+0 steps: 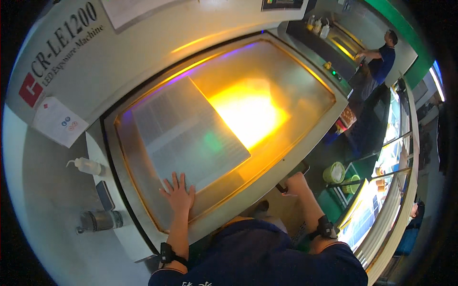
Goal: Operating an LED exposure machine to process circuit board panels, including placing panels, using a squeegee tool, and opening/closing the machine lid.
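Note:
My left hand (178,194) lies flat with its fingers spread at the lower edge of a greyish translucent rectangular sheet (183,124). The sheet rests on the left part of the glossy bed (305,114) of an exposure machine. A bright yellow-white glow lights the bed to the right of the sheet. Beyond the front rim of the frame (286,159), my right hand (297,185) is closed around a dark handle (281,188), much of it hidden by the fingers.
A white squeeze bottle (86,165), a dark phone (105,196) and a clear jar (98,221) stand along the machine's left ledge. At right are green baskets (334,173) and a lit table (358,224). Another person (383,59) works at a far machine.

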Tool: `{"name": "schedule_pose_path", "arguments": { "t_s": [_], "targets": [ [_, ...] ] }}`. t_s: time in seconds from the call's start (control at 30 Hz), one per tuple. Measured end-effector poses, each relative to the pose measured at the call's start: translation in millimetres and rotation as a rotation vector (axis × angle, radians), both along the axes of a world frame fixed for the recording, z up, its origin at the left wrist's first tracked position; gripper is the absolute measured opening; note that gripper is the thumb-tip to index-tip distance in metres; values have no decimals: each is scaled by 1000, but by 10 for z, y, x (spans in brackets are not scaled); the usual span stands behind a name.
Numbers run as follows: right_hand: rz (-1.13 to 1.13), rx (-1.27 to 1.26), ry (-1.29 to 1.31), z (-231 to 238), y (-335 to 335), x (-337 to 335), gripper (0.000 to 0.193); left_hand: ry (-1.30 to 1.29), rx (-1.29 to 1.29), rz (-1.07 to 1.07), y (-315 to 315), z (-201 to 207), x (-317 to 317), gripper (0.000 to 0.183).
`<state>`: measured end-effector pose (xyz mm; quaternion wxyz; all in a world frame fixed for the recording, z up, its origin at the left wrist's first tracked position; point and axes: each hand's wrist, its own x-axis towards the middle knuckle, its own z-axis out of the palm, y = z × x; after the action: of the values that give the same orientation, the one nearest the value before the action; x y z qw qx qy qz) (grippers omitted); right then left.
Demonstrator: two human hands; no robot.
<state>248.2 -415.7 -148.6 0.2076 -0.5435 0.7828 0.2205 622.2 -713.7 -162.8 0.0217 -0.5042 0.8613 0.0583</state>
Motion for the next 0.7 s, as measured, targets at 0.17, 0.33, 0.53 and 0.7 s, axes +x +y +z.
{"name": "schedule_pose_path", "arguments": {
  "t_s": [0.17, 0.33, 0.53, 0.7],
  "targets": [
    [-862, -771, -864, 236, 124, -214, 20, 35, -34, 46, -18, -34, -43, 70],
    [-1251, -1585, -842, -314, 817, -923, 23, 72, -28, 58, -7, -88, -86, 68],
    [-1269, -946, -900, -1189, 871, -1677, 27, 1, 5, 159, 26, -183, -43, 67],
    [-259, -861, -532, -2414, 454, -2202, 36, -37, 9, 542, 81, -334, -856, 66]
  ]
}}
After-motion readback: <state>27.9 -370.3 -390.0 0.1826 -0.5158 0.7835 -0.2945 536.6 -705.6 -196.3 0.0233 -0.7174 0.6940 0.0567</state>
